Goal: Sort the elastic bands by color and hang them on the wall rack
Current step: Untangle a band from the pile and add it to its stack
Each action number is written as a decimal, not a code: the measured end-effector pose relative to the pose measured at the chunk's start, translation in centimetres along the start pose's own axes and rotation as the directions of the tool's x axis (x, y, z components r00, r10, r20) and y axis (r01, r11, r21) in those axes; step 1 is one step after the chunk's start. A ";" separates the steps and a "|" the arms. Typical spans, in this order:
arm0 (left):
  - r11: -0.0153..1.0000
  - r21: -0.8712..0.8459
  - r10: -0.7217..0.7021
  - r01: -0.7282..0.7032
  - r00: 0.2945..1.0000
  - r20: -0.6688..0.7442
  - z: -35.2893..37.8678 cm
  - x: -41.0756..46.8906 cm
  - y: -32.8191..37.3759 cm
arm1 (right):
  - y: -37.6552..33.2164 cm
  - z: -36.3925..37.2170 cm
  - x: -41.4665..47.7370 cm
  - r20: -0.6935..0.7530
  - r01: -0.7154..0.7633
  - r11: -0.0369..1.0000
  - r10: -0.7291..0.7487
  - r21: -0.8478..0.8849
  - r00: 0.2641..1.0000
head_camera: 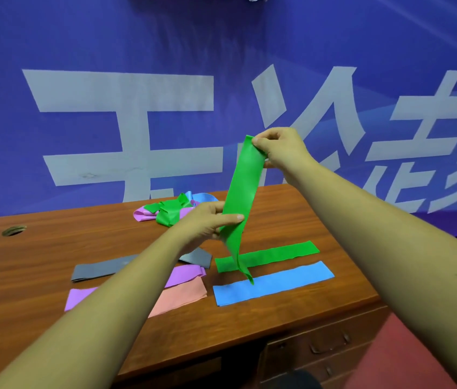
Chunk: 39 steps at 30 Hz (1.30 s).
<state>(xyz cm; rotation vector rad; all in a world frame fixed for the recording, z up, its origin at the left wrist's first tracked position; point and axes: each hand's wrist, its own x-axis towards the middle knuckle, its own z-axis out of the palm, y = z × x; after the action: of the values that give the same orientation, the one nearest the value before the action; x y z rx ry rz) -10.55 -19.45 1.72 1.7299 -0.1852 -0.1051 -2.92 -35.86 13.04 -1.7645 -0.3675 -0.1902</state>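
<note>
The held green band (242,189), a thin, smooth strip, hangs above the wood-grain tabletop (53,248). The right grip (280,148) pinches its top end and the left grip (207,220) pinches its middle. Its twisted lower end crosses in front of a flat green band (272,255) and a blue band (275,282). The left forearm (126,299) partly hides the grey band (101,270), purple band (185,273) and pink band (185,294). A tangled pile (171,210) lies behind.

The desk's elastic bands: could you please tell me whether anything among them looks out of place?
Yes: at the far edge of the desk, a tangled heap of green, purple and blue bands lies crumpled together, while the near bands, like the blue band, lie flat.
</note>
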 end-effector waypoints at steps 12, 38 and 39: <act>0.961 0.089 -0.264 0.261 0.964 0.029 -0.9 -0.2 -6.4 | 12.5 -5.9 1.2 -0.368 -0.303 0.928 0.210 -0.218 0.906; 0.650 0.692 -0.092 0.315 0.936 -0.339 -0.1 5.0 -14.5 | 29.3 -7.9 0.2 -0.315 -0.483 0.811 0.387 -0.331 0.867; 0.638 0.704 -0.081 0.312 0.936 -0.342 0.0 5.2 -14.7 | 29.7 -7.9 0.2 -0.303 -0.474 0.795 0.377 -0.379 0.875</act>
<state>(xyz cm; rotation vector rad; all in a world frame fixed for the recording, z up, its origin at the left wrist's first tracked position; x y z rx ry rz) -4.53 -18.06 -12.62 2.5847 0.2224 0.0767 8.08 -49.11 -12.38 -2.2045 0.2665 -0.1395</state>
